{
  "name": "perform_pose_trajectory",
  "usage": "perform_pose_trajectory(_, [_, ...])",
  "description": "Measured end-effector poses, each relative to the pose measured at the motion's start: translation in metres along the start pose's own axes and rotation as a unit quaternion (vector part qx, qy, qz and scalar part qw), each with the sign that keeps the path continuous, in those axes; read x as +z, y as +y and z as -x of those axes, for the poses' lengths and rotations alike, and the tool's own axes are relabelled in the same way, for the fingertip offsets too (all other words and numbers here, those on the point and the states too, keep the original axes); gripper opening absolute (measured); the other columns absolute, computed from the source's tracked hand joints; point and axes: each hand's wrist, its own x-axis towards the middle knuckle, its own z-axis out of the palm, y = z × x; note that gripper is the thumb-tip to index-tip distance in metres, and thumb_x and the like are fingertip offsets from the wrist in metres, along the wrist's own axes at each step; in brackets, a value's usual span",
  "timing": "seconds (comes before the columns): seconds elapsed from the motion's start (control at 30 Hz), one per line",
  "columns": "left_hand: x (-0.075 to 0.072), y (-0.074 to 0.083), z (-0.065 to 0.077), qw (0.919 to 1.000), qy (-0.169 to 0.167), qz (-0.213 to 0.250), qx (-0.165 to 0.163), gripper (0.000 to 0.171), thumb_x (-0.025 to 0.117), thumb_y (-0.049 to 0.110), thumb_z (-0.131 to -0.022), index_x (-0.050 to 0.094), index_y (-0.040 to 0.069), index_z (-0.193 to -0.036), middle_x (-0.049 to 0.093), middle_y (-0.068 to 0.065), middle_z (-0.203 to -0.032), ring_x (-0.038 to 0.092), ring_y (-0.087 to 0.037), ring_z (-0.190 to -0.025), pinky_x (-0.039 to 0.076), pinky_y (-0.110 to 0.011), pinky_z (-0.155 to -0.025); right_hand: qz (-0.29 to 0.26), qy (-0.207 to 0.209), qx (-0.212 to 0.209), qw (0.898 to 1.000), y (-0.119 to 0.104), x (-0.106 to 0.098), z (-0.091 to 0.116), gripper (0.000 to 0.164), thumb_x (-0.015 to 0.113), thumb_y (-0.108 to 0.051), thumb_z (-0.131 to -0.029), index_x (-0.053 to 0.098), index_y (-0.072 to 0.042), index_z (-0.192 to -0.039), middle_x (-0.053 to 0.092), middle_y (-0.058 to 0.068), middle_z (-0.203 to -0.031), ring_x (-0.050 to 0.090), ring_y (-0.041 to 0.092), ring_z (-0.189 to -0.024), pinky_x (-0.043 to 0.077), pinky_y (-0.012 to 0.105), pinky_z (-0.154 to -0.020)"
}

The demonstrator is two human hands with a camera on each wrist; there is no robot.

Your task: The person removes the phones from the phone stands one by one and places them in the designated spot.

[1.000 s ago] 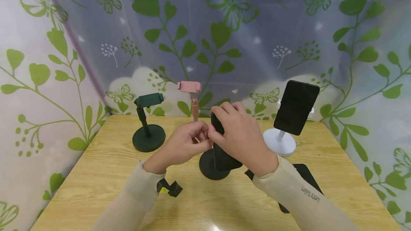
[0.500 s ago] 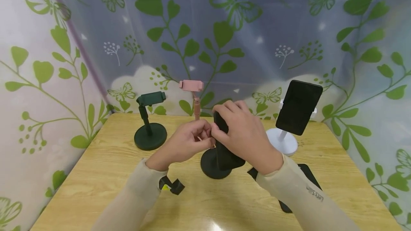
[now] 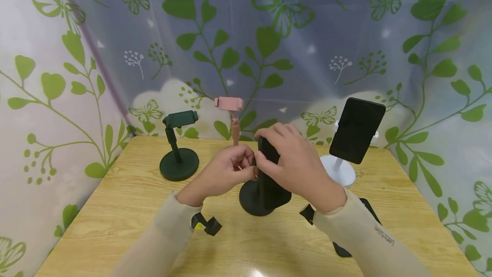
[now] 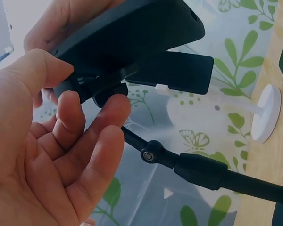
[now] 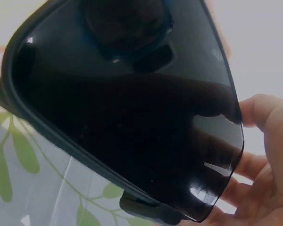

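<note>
Beside the table's centre, my right hand (image 3: 297,161) grips a black phone (image 3: 273,189) along its upper and right edges, thumb across the screen. The phone stands tilted over the round base (image 3: 251,200) of a black phone stand. My left hand (image 3: 226,170) is at the phone's left edge. In the left wrist view its thumb and index finger pinch the end of the dark clamp (image 4: 80,89) behind the phone, other fingers curled below. The stand's jointed arm (image 4: 198,169) runs down to the right. In the right wrist view, the dark screen (image 5: 132,113) hides most of the clamp.
A dark green phone stand (image 3: 178,163) is at the left and a pink one (image 3: 229,104) behind my hands. At the right, a white stand (image 3: 338,172) holds another phone (image 3: 357,131). Under my right forearm lies a black phone (image 3: 342,250). A patterned curtain hangs behind.
My right hand has shifted slightly rightward, turning the phone a little. More of the clamp's end now shows between my left fingers and right thumb. My left hand has barely moved.
</note>
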Motion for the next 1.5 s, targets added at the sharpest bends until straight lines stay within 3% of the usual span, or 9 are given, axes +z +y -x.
perform_pose_trajectory(0.4, [0.006, 0.006, 0.005, 0.9989, 0.035, 0.016, -0.025, 0.007, 0.065, 0.011, -0.099, 0.064, 0.004, -0.099, 0.064, -0.006, -0.076, 0.064, -0.023, -0.07, 0.059, -0.038, -0.075, 0.006, 0.003, -0.02, 1.0, 0.001, 0.002, 0.002, 0.029, 0.067, -0.026, -0.096, 0.068, -0.017, -0.123, 0.064, -0.002, -0.112, 0.055, 0.022, -0.097, 0.044, 0.03, -0.051])
perform_pose_trajectory(0.83, [0.013, 0.004, 0.006, 0.9971, 0.075, 0.008, -0.003, 0.006, 0.065, 0.002, -0.094, 0.066, 0.008, -0.096, 0.063, -0.003, -0.07, 0.061, -0.022, -0.062, 0.05, -0.03, -0.057, 0.013, 0.024, -0.049, 0.998, 0.003, 0.006, 0.005, 0.03, 0.067, -0.026, -0.096, 0.069, -0.015, -0.124, 0.064, 0.0, -0.112, 0.058, 0.023, -0.104, 0.047, 0.03, -0.052])
perform_pose_trajectory(1.1, [0.015, 0.005, 0.007, 0.9952, 0.084, 0.023, -0.045, 0.004, 0.068, 0.01, -0.098, 0.068, 0.006, -0.096, 0.066, -0.005, -0.077, 0.066, -0.032, -0.069, 0.054, -0.031, -0.061, 0.017, 0.024, -0.048, 0.998, 0.003, 0.006, 0.006, 0.031, 0.067, -0.026, -0.096, 0.069, -0.015, -0.125, 0.065, 0.001, -0.113, 0.057, 0.023, -0.102, 0.047, 0.03, -0.052])
perform_pose_trajectory(1.23, [0.015, 0.005, 0.007, 0.9943, 0.082, 0.032, -0.061, 0.004, 0.067, 0.011, -0.098, 0.068, 0.007, -0.096, 0.067, -0.006, -0.075, 0.067, -0.028, -0.069, 0.055, -0.031, -0.061, 0.018, 0.024, -0.049, 0.998, 0.004, 0.005, 0.006, 0.032, 0.067, -0.026, -0.096, 0.069, -0.014, -0.125, 0.065, 0.001, -0.113, 0.058, 0.023, -0.103, 0.048, 0.031, -0.053])
perform_pose_trajectory(1.5, [0.017, 0.002, 0.007, 0.9937, 0.081, 0.046, -0.062, 0.005, 0.066, 0.011, -0.098, 0.067, 0.006, -0.098, 0.067, -0.012, -0.074, 0.067, -0.025, -0.067, 0.058, -0.04, -0.063, 0.018, 0.026, -0.057, 0.998, 0.005, 0.005, 0.007, 0.033, 0.066, -0.027, -0.096, 0.069, -0.014, -0.126, 0.065, 0.003, -0.114, 0.059, 0.024, -0.106, 0.049, 0.031, -0.052])
